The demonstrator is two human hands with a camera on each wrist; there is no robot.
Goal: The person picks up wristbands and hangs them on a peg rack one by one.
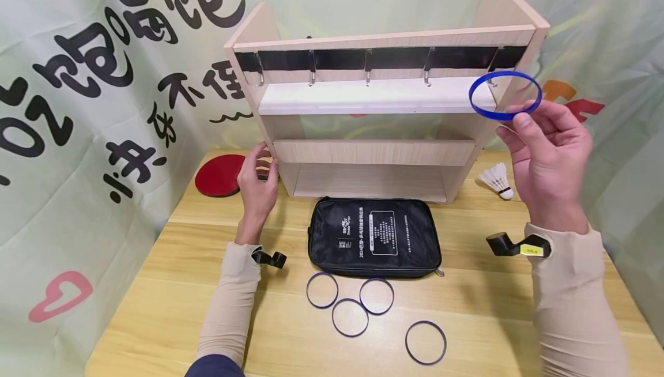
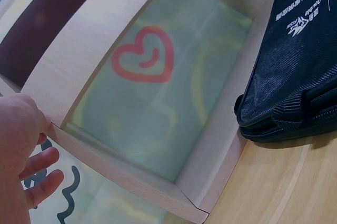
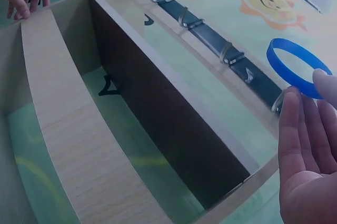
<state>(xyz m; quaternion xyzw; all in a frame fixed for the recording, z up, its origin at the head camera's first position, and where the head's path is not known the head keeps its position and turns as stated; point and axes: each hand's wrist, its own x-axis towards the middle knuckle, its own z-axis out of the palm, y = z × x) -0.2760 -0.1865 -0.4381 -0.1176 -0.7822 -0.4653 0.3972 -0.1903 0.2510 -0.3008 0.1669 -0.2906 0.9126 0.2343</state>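
Observation:
A light wooden rack (image 1: 373,152) stands at the back of the table, with a black strip and a row of metal hooks (image 1: 368,72) under its top board. My right hand (image 1: 544,152) pinches a blue ring (image 1: 505,95) by its near edge, just in front of the rightmost hook (image 1: 493,80). In the right wrist view the blue ring (image 3: 297,67) hangs beside the last hook (image 3: 278,99). My left hand (image 1: 257,181) grips the rack's left side panel (image 2: 126,174), thumb on its front edge. Several dark rings (image 1: 350,317) lie on the table near me.
A black zipped bag (image 1: 374,236) lies flat in front of the rack. A red table tennis paddle (image 1: 220,174) sits behind my left hand. A white shuttlecock (image 1: 497,180) lies to the rack's right. A printed cloth backdrop (image 1: 104,77) hangs behind.

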